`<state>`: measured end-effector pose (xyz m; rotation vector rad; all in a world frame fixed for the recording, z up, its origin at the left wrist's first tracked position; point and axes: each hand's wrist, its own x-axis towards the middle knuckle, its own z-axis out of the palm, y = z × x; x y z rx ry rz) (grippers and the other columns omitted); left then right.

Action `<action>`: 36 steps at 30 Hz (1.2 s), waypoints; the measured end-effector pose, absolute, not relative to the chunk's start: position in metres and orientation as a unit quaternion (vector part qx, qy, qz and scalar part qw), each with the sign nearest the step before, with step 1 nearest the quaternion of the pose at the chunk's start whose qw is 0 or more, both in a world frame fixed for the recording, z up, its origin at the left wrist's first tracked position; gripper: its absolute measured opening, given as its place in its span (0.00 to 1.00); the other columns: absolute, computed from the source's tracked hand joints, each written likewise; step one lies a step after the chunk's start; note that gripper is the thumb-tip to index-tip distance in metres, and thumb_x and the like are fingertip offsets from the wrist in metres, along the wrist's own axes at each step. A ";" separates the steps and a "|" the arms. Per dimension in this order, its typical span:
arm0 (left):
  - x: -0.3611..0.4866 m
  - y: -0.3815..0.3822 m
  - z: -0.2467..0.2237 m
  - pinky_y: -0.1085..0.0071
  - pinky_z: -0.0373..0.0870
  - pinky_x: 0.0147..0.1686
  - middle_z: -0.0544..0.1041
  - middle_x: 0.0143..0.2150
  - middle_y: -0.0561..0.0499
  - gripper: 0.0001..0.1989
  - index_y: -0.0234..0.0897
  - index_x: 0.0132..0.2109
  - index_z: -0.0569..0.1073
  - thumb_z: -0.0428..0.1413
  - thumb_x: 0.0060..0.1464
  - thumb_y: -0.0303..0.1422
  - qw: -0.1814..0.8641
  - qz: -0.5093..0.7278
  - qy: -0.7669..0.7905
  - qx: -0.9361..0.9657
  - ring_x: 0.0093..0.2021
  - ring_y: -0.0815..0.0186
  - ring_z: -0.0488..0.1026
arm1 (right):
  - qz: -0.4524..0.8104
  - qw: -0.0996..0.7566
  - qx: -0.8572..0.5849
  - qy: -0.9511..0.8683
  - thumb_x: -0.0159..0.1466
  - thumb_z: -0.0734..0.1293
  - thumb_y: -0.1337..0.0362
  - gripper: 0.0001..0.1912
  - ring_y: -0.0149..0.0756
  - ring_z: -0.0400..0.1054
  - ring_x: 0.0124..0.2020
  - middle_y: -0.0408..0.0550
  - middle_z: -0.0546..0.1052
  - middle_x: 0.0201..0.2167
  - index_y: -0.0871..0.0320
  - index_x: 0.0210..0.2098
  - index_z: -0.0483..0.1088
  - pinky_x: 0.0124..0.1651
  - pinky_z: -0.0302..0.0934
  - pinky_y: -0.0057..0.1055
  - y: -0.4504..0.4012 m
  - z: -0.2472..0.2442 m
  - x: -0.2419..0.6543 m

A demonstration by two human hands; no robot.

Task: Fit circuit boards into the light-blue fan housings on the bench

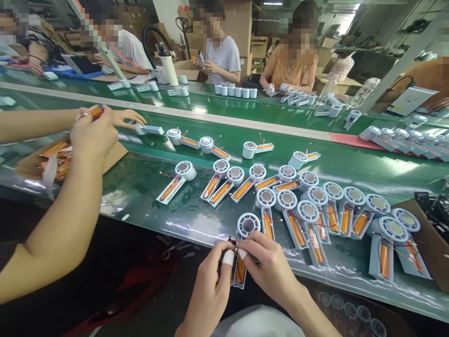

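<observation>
At the bench's near edge lies a light-blue handheld fan (248,224), its round head away from me and its open handle with an orange battery (240,271) toward me. My left hand (213,276) pinches a small dark circuit board (232,240) just below the fan head; a white cover is on its thumb. My right hand (268,262) has its thumb and finger closed at the board's right side, also with a white thumb cover. What the right fingertips pinch is too small to be sure of, perhaps a wire plug. Several similar open fans (308,211) lie to the right.
A co-worker's arms (84,140) reach in from the left, over a carton of orange batteries (108,159). More fans stand on the green conveyor belt (224,124). At the right is a carton of black parts (431,248). Other people sit across the belt.
</observation>
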<state>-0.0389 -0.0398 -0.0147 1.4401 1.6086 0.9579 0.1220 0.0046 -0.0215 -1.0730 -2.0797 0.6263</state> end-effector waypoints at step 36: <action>-0.051 -0.030 -0.011 0.75 0.78 0.27 0.82 0.37 0.46 0.15 0.37 0.52 0.78 0.51 0.64 0.34 0.369 0.385 0.590 0.606 0.32 0.64 0.81 | 0.034 0.199 -0.375 -0.905 0.68 0.62 0.76 0.08 0.38 0.65 0.31 0.47 0.71 0.33 0.59 0.35 0.69 0.32 0.59 0.33 0.019 0.004 0.121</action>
